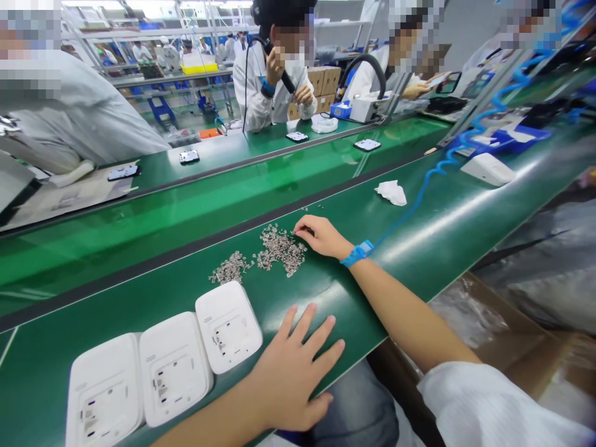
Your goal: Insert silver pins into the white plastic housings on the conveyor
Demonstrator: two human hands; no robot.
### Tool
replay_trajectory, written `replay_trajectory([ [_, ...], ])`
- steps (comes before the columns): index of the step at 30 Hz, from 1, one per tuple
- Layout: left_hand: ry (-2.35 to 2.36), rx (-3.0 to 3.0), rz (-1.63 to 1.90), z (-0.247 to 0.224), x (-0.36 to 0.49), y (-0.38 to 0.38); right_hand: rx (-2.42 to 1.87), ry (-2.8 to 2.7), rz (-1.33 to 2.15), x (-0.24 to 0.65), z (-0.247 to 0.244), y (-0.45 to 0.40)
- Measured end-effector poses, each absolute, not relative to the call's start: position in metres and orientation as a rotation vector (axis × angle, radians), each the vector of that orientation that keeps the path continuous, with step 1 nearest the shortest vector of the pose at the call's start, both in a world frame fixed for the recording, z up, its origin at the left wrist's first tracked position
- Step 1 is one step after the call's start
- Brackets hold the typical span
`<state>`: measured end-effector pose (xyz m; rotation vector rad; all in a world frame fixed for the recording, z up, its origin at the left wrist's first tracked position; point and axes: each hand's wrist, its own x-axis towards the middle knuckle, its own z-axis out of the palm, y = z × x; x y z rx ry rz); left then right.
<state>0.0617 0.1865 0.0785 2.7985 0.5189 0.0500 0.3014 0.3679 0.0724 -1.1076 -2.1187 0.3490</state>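
My left hand [298,366] lies palm down near the green bench's front edge, fingers spread, holding nothing. Just left of it, several white plastic housings [229,326] stand in a row, their recessed faces up. My right hand [321,236], with a blue wrist strap [357,253] on it, is closed in a pinch at the right edge of a heap of small silvery metal parts [280,248]. What its fingertips hold is too small to make out. A smaller heap of similar parts [230,268] lies behind the nearest housing.
A blue coiled cord [435,171] runs from the strap to the upper right. Crumpled white paper [391,192] and a white device [488,169] lie to the right. Beyond the green conveyor belt [209,195], co-workers handle things. An open cardboard box [516,354] stands below right.
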Motion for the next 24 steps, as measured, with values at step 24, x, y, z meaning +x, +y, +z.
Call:
replay_trajectory([
  [24,1.058,2.001,0.819,0.067,0.071,0.178,-0.633,-1.872,1.189,0.245,0.104,0.291],
])
